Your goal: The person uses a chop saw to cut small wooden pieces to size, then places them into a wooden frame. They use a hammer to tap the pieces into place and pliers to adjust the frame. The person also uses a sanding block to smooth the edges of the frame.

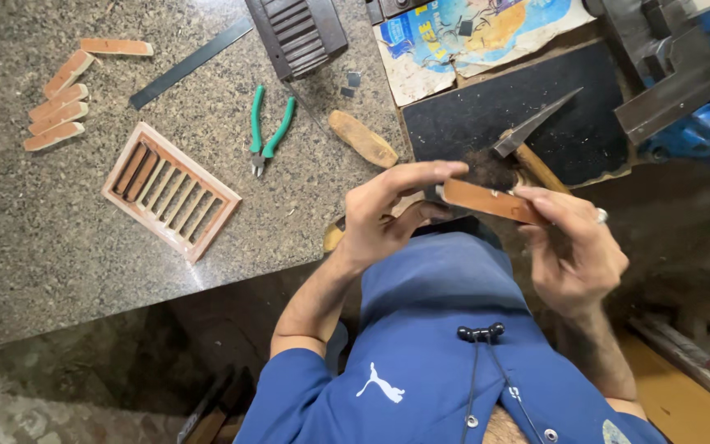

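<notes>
While both hands pinch it, the left hand point(388, 214) and right hand point(573, 247) clamp a wooden strip point(486, 200) near the hammer point(532, 136).

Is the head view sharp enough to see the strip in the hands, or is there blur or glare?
Head view: the wooden strip between left hand and right hand is sharp; soft even light, no glare on the stone table; edges bend from the wide lens; lower right corner is dim.

Speckled grey stone worktop point(59, 247) fills the left, evenly lit, no hard shadows. Right of it a black mat point(486, 115) on a brown bench. Blue metal machine point(700, 107), possibly a vise, at top right. Dim, worn floor point(10, 403) below the counter edge.
</notes>
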